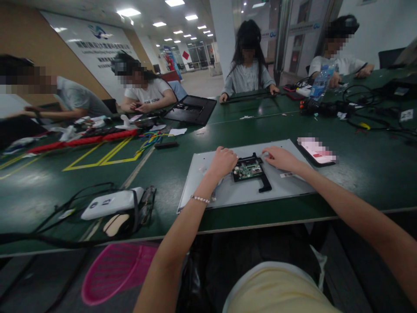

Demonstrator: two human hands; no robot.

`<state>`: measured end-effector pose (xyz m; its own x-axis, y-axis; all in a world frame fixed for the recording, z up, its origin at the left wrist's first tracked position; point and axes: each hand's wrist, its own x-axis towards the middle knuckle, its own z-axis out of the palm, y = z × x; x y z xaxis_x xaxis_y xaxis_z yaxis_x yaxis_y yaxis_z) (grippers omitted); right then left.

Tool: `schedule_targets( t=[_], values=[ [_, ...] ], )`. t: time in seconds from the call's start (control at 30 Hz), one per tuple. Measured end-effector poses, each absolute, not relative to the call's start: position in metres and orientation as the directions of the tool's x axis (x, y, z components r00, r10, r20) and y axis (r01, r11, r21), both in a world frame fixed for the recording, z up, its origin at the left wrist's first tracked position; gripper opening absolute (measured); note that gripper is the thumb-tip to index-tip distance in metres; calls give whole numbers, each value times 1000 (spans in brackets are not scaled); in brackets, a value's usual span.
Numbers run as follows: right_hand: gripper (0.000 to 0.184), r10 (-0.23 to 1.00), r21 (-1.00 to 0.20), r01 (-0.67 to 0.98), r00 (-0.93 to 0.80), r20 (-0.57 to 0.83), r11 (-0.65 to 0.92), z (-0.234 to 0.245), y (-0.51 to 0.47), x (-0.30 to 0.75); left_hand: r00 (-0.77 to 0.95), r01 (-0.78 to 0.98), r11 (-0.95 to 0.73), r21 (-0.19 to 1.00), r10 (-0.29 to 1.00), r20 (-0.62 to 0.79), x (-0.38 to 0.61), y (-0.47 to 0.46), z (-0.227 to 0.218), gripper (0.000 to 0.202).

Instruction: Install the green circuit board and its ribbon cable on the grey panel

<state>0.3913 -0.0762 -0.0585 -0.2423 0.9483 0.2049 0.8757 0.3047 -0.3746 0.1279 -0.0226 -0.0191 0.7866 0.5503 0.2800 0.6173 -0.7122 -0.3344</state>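
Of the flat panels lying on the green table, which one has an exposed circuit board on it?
The silver-grey panel under the wearer's hands, carrying the green circuit board; the black panel farther back shows none.

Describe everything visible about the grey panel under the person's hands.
The panel is a flat, pale grey rectangle that looks like metal, lying face down on the green table near its front edge. A green circuit board sits at its middle inside a black bracket. A small barcode label is stuck right of the board. The left hand rests on it beside the board; the right hand touches the board's upper right corner.
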Motion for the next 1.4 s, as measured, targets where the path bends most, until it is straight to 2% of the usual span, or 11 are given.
schedule_targets(
  t=[0.2,0.47,1.0,1.2,1.4],
  values=[
    [35,946,-364,877,-255,201,314,-56,-78,391,777,625,-722,-298,536,329,127,-22,-18,26],
    [35,946,-363,878,-253,205,313,-57,-77,391,806,592,-746,-304,541,242,127,-17,-22,26],
    [38,943,-356,876,-273,191,326,-57,-75,392,780,626,-718,-305,588,215,127,-17,-24,28],
    [35,933,-376,855,-342,110,358,-41,-81,402,770,636,-731,-246,583,259,127,-19,-23,27],
    [29,937,-385,856,-339,85,344,-33,-82,410,755,642,-735,-217,558,344,130,-25,-16,23]
  ],
)
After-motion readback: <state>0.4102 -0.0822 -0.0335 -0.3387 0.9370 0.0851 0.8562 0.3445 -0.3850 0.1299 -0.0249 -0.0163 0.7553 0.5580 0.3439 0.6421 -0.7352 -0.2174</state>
